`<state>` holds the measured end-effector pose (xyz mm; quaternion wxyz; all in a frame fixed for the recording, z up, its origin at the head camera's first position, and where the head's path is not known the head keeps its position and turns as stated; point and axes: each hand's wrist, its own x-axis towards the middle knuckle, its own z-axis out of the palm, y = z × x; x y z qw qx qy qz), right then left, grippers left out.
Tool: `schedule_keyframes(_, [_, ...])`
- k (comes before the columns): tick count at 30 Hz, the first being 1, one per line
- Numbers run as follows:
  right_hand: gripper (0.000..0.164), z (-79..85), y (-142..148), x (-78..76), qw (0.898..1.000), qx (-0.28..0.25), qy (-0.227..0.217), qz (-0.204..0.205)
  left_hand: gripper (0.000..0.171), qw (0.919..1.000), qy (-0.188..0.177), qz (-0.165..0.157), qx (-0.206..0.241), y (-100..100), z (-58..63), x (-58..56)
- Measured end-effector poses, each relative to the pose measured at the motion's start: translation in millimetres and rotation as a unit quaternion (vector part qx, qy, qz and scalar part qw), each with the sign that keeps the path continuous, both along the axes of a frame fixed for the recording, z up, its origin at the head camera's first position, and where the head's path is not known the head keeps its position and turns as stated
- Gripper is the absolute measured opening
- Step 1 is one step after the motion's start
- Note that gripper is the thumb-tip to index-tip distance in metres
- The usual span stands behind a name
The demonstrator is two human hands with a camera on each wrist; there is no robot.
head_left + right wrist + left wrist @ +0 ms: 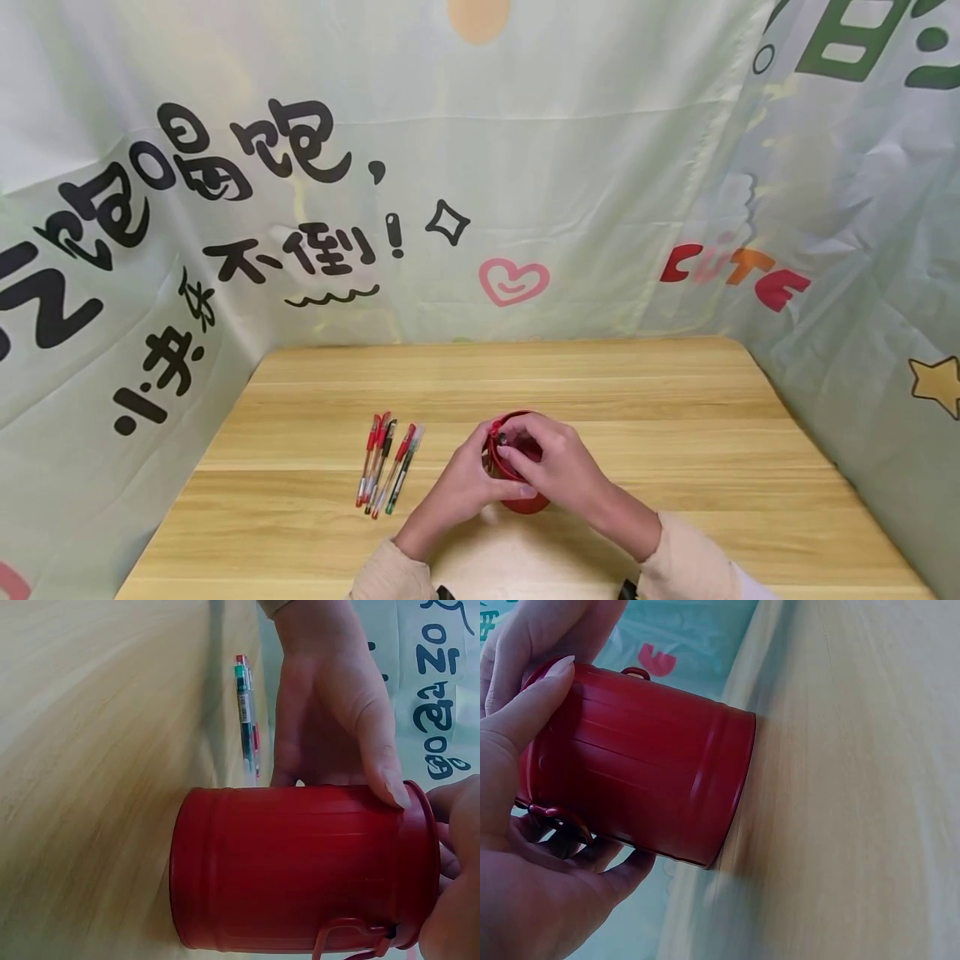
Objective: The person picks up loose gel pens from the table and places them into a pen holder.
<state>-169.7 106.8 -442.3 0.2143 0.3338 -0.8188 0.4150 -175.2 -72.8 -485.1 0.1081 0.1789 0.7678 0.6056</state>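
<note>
A red metal bucket (525, 505) with small side handles stands upright on the wooden table. My left hand (467, 481) grips it near the rim, thumb across the near side and fingers round the far left, as the left wrist view shows. Over the mouth, my right hand (568, 462) has its fingers curled at the inner left of the rim. Between its thumb and forefinger is a small dark thing (502, 438), pinched, with a bit of red beside it. The inside of the bucket is mostly hidden by the right hand.
Several pens (386, 460) with red, black and clear caps lie side by side left of the bucket. The wooden table (675, 417) meets a printed cloth backdrop (570, 200) at its back and sides.
</note>
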Motion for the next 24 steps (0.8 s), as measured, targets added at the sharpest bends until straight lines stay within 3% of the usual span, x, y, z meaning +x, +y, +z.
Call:
schedule_keyframes(9, [0.021,-1.4,1.4,1.0,1.000,0.024,0.011,-0.009,0.084,1.0000,-0.003,0.002,-0.002,0.5,1.1,-0.6])
schedule_keyframes(17, [0.026,-6.6,3.6,-0.5,0.996,0.048,0.069,-0.004,0.082,1.0000,-0.008,-0.006,0.001,-1.7,0.9,-0.7])
schedule_keyframes(24, [0.035,-5.0,9.4,1.9,0.997,0.044,0.065,-0.016,0.083,0.9999,-0.008,-0.005,0.008,-0.7,0.1,-0.5])
